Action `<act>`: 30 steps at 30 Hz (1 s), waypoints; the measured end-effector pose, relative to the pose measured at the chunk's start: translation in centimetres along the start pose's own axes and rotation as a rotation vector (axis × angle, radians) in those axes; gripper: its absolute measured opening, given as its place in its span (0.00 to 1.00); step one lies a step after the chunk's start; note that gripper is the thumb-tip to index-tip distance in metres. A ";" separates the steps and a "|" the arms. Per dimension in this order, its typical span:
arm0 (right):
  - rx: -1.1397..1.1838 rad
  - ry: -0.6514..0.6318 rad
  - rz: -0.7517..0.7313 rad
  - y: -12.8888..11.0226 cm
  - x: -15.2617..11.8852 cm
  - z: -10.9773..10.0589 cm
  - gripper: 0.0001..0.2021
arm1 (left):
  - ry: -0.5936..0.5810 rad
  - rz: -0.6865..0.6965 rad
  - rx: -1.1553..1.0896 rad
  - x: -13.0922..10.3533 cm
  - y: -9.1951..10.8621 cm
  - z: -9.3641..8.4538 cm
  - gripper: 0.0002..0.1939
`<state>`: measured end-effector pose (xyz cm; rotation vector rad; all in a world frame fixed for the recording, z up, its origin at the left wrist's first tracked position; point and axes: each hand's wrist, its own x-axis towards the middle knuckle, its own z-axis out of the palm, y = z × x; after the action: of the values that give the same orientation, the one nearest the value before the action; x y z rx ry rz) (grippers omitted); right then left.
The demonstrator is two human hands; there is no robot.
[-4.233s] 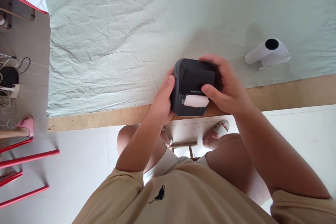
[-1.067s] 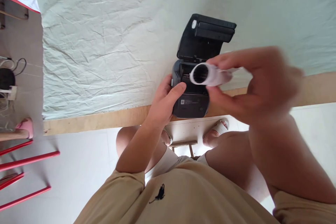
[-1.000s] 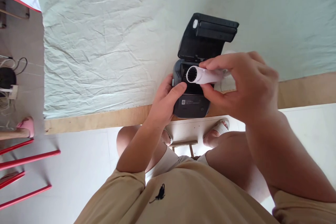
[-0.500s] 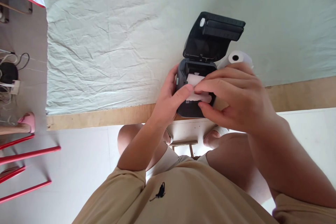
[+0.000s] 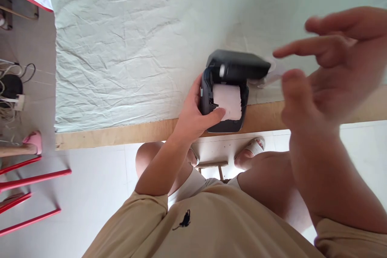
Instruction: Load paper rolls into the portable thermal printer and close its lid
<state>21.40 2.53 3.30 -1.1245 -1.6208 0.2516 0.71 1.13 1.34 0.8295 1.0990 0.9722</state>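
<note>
A small black label printer [image 5: 207,96] sits at the table's front edge. Its lid [image 5: 242,64] is partly raised and blurred by motion. White paper [image 5: 231,98] lies over the printer's bay. My left hand [image 5: 195,119] grips the printer's left side, its thumb pressing on the paper. My right hand [image 5: 329,64] is in the air to the right of the lid, fingers apart, with nothing in it. Behind the lid's right end, a white paper roll [image 5: 273,68] is partly hidden and blurred.
A wrinkled pale green cloth [image 5: 136,48] covers the table, whose bare wooden edge [image 5: 121,135] runs along the front. At left are red metal legs [image 5: 36,179], cables [image 5: 9,100] and another person's foot in a pink slipper [image 5: 35,142].
My right hand has left the paper and moved up and right, its fingers opening. The lid has swung down from upright toward the printer. My left hand stays on the printer.
</note>
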 end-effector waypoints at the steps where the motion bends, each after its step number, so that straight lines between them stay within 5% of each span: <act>1: 0.028 0.042 0.039 -0.4 0.0 -0.1 0.05 | 0.000 -0.007 0.007 0.0 0.0 0.0 0.50; 6: 0.108 -0.101 0.213 -0.5 -1.1 0.2 0.27 | -0.005 0.009 -0.083 -0.1 -0.1 0.0 0.46; 15: 0.154 -0.451 0.415 1.3 -2.0 0.8 0.34 | -0.031 -0.037 -0.074 0.1 -0.1 -0.3 0.30; 26: 0.153 -0.463 0.403 1.9 -2.3 0.8 0.24 | -0.025 0.007 -0.208 0.5 -0.6 0.1 0.25; 30: 0.247 -0.366 0.354 2.2 -2.7 0.9 0.21 | 0.039 -0.034 -0.228 0.6 -0.7 0.4 0.23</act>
<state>21.67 1.97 -0.31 -1.2148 -1.6367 0.9093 1.35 1.40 0.64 0.6074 1.0106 1.0668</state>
